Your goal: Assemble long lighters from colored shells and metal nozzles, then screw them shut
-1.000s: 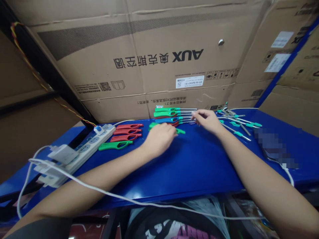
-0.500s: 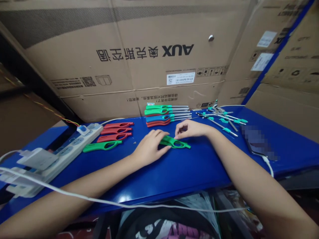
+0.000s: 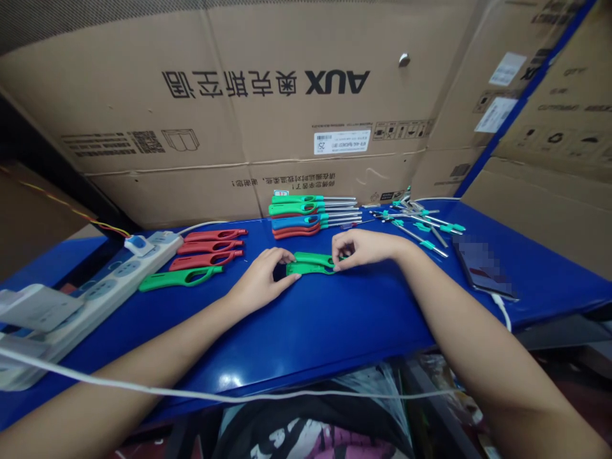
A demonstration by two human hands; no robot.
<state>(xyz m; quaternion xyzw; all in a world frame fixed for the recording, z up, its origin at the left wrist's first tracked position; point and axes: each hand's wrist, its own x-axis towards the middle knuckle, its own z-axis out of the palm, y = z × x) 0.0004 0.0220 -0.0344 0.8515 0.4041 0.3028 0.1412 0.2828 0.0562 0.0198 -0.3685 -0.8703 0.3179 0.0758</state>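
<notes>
A green lighter casing (image 3: 313,260) lies on the blue tabletop between my hands, and its two halves look slightly apart. My left hand (image 3: 262,277) curls round its left end, thumb in front and fingers behind. With thumb and fingers closed, my right hand (image 3: 361,248) pinches the opposite end and hides its tip. Behind them lies a stack of lighters (image 3: 296,222) in green, blue and red with metal tubes. To the left are several red casings (image 3: 208,247) and another green casing (image 3: 179,278).
Loose metal lighter tubes (image 3: 421,223) with teal fittings lie in a pile at right, near a phone (image 3: 482,268) on a cable. A power strip (image 3: 109,280) runs along the left. Cardboard (image 3: 268,127) walls the back, and a white cord (image 3: 229,398) crosses in front of me.
My right hand has gone from above the trigger loop to pinching the casing's right end. My left thumb and fingers have spread wider, and the casing's halves show more apart. The camera view has shifted.
</notes>
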